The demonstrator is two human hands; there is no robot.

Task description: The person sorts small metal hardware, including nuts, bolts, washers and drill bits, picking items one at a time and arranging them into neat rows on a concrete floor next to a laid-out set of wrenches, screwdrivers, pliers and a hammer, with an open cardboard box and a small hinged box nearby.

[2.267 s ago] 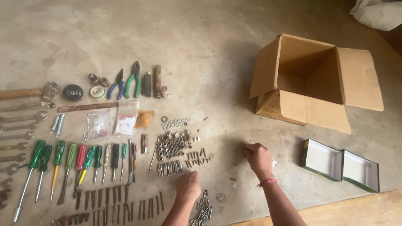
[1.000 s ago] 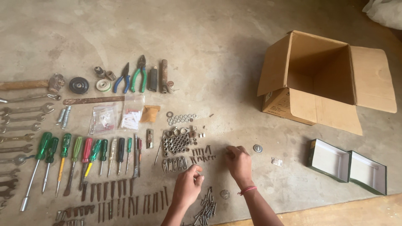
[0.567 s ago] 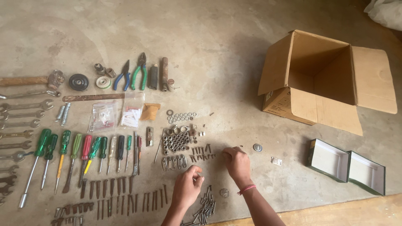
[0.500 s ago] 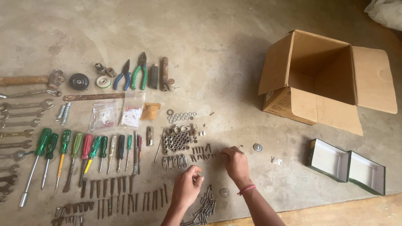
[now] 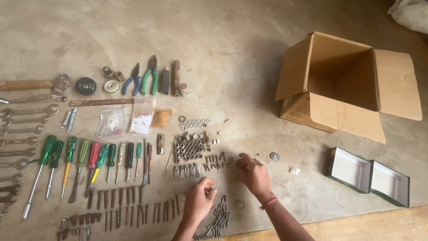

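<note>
Nearest, beside the loose screw pile (image 5: 218, 221), the left hand (image 5: 198, 201) pinches something too small to tell. Just beyond the pile, the right hand (image 5: 254, 174) hovers with curled fingers, grip unclear. Farther off, right of the pile, stands the open cardboard box (image 5: 343, 85)

Open cardboard box (image 5: 352, 85) tipped on its side at upper right; small green two-part case (image 5: 369, 176) lying open below; green-handled screwdrivers (image 5: 67, 160), wrenches (image 5: 26, 129) and pliers (image 5: 145, 80) ranged along the left.
</note>
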